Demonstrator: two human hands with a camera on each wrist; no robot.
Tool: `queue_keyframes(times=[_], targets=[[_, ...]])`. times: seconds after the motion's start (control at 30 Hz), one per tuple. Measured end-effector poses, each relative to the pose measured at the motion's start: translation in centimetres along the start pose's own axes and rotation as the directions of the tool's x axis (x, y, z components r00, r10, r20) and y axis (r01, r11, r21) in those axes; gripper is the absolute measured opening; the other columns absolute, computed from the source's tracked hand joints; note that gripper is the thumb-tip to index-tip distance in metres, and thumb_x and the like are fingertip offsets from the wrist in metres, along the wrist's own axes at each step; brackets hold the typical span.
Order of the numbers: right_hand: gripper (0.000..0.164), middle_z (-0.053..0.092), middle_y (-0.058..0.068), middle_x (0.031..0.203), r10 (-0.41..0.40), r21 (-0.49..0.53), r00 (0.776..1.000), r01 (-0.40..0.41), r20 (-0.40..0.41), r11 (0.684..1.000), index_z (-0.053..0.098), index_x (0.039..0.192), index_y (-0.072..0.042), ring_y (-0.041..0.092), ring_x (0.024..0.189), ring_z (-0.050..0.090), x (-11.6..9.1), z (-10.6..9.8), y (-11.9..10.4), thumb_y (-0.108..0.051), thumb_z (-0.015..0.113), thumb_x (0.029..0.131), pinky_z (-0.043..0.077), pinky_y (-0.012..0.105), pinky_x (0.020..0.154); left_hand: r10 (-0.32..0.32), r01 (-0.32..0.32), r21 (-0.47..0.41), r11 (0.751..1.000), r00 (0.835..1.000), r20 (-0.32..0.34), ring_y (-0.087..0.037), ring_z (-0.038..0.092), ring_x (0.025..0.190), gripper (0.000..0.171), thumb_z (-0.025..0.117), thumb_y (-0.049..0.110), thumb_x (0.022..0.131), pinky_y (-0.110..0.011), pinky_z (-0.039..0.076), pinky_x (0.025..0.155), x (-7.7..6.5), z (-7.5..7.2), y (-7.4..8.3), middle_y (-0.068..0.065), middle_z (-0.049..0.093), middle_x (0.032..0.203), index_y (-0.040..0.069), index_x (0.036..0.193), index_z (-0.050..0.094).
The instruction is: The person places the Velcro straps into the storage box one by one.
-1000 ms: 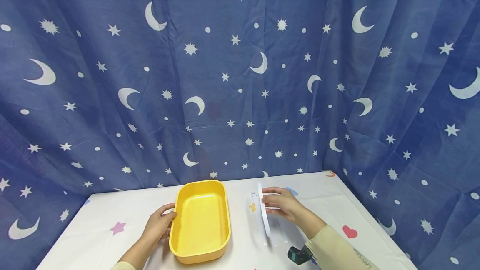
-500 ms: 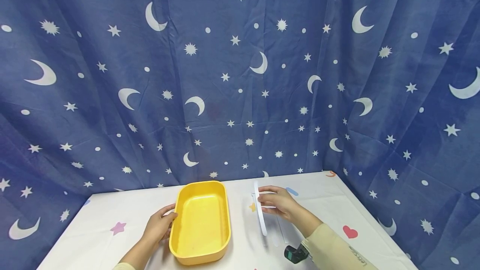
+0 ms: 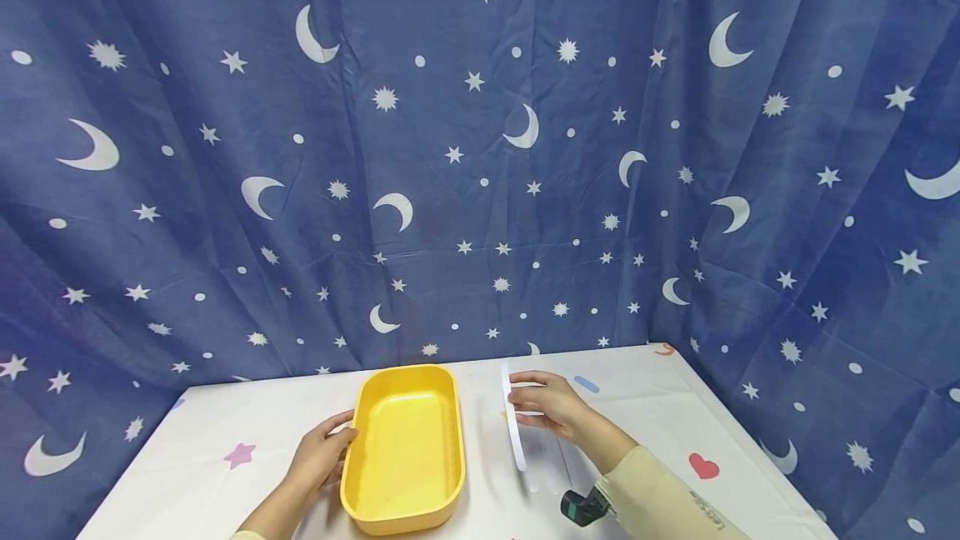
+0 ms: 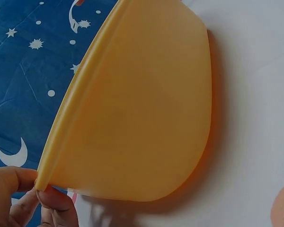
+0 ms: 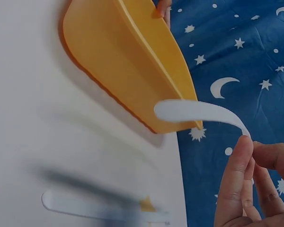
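Observation:
A yellow rectangular plastic tub (image 3: 405, 457) with rounded corners sits on the white tabletop, its inside bare in the head view. My left hand (image 3: 318, 452) pinches its left rim between thumb and fingers; the left wrist view shows the fingertips (image 4: 57, 201) at the rim's corner. To the right of the tub, my right hand (image 3: 551, 407) holds a long white strip (image 5: 194, 111) by one end, between thumb and fingers. The strip is thin, curved and round-ended, and hangs above the table. In the right wrist view it overlaps the tub's near corner.
Another pale, round-ended strip (image 5: 85, 203) lies on the table below the right hand. The printed white cloth (image 3: 240, 407) ends at a blue curtain (image 3: 450, 190) with moons and stars, which rises behind and at the sides. A black device (image 3: 583, 508) is on the right wrist.
My right hand has moved a little to the left with the white strip, closer to the tub. The left hand and the tub stay in place, while the head view shifts slightly.

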State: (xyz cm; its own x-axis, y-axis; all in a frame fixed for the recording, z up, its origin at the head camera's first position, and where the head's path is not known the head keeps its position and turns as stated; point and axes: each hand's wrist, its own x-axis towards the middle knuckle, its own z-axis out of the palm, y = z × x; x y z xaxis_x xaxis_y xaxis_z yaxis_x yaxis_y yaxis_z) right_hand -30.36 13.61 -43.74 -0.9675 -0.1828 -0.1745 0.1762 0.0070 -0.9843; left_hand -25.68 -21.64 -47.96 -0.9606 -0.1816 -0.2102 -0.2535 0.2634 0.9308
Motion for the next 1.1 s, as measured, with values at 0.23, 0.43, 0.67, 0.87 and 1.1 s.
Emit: queue_keyframes(times=[0.23,0.43,0.67,0.87,1.1], targets=[[0.044,0.066,0.007,0.092,-0.007,0.005,1.0,0.007,0.024,1.0,0.057,0.127,0.006,0.016,0.081,0.065,0.3,0.8,0.0,-0.002,0.068,0.085,0.06,0.032,0.073,-0.017,0.017,-0.018,1.0,1.0,0.001,-0.013,0.065,0.069,0.052,0.054,0.02,0.096,-0.021,0.049,0.051,-0.1,0.0,0.1,-0.013,0.07,0.1,0.003,0.144,0.045],[0.044,0.067,0.009,0.094,0.014,-0.009,1.0,-0.014,0.01,1.0,0.058,0.127,0.004,0.017,0.082,0.066,0.6,1.6,-0.1,-0.003,0.07,0.085,0.061,0.033,0.074,-0.024,0.024,-0.028,0.999,1.0,0.004,-0.012,0.063,0.069,0.052,0.055,0.02,0.095,-0.022,0.049,0.052,-0.2,0.1,0.2,-0.01,0.069,0.097,0.003,0.144,0.046],[0.043,0.066,0.009,0.094,0.017,-0.012,0.999,-0.017,0.027,1.0,0.059,0.126,0.003,0.016,0.082,0.066,0.6,2.5,-0.4,-0.003,0.069,0.085,0.061,0.034,0.075,-0.016,0.017,-0.031,0.999,1.0,0.018,-0.012,0.062,0.069,0.052,0.054,0.021,0.096,-0.021,0.048,0.052,-0.2,0.1,0.2,-0.01,0.068,0.099,0.003,0.144,0.045],[0.042,0.067,0.007,0.091,0.004,0.01,0.998,-0.005,0.061,1.0,0.059,0.125,0.004,0.015,0.081,0.066,0.8,3.1,-0.5,-0.002,0.068,0.085,0.061,0.034,0.075,-0.018,0.018,-0.04,0.999,1.0,0.016,-0.012,0.062,0.07,0.052,0.055,0.02,0.096,-0.021,0.049,0.053,-0.2,0.1,0.2,-0.009,0.068,0.099,0.003,0.144,0.045],[0.041,0.067,0.006,0.09,0.007,0.023,0.996,-0.009,0.085,1.0,0.06,0.124,0.004,0.015,0.08,0.065,0.8,3.8,-0.5,-0.002,0.068,0.085,0.061,0.033,0.075,-0.019,0.02,-0.045,0.999,1.0,0.022,-0.014,0.065,0.077,0.052,0.055,0.02,0.096,-0.025,0.054,0.059,0.0,0.0,0.1,-0.013,0.067,0.106,0.003,0.144,0.045]])
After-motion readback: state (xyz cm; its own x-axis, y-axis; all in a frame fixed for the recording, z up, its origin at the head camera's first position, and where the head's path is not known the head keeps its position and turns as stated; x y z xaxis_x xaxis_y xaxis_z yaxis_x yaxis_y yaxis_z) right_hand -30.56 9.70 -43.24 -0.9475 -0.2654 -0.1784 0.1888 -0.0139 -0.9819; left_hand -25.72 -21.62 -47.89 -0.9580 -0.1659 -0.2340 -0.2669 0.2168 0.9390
